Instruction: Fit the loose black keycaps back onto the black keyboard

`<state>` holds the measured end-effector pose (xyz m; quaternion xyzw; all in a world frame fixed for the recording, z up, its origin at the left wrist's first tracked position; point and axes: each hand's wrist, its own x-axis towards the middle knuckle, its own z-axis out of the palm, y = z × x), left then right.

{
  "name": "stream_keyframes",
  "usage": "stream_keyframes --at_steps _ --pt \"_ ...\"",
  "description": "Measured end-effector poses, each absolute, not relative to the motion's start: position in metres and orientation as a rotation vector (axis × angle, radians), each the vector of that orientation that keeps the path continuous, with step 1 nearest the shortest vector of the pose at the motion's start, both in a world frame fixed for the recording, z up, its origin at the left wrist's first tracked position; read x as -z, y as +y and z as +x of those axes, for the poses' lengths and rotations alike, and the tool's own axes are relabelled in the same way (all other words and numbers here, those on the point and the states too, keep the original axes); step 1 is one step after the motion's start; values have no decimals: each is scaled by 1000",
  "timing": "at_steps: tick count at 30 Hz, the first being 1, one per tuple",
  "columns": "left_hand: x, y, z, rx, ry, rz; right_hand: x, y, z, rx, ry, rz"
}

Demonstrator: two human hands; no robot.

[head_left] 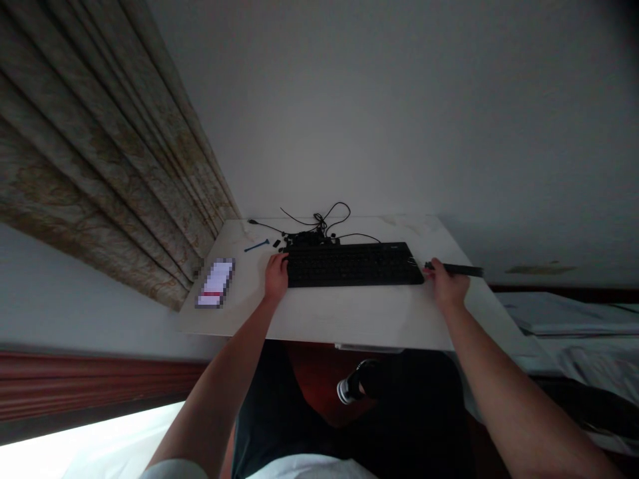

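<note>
A black keyboard (pixel 354 265) lies flat on the white table, its long side across. At its left end my left hand (pixel 276 276) grips the edge, fingertips over the top corner. My right hand (pixel 448 283) is closed around a slim black-handled tool (pixel 466 270), just beyond the keyboard's right end. The handle points right; a small pale and reddish tip shows toward the keyboard. It is too dim to tell the tool's exact kind, or whether the tip touches the keyboard.
Behind the keyboard lies a pile of small black pieces (pixel 308 238) with a tangled black cable (pixel 324 219). A blue stick-like tool (pixel 257 245) and a blurred-out phone (pixel 216 283) lie on the left of the table (pixel 349 313). Curtains (pixel 124 133) hang at left; a wall stands behind.
</note>
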<state>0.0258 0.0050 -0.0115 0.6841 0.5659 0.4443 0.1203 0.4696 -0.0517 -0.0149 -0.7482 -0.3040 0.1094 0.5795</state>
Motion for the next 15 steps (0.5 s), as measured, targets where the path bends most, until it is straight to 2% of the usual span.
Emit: stream_keyframes --at_steps 15 --pt "-20 72 37 -1186 1679 2002 8 -57 465 -190 -782 -1891"
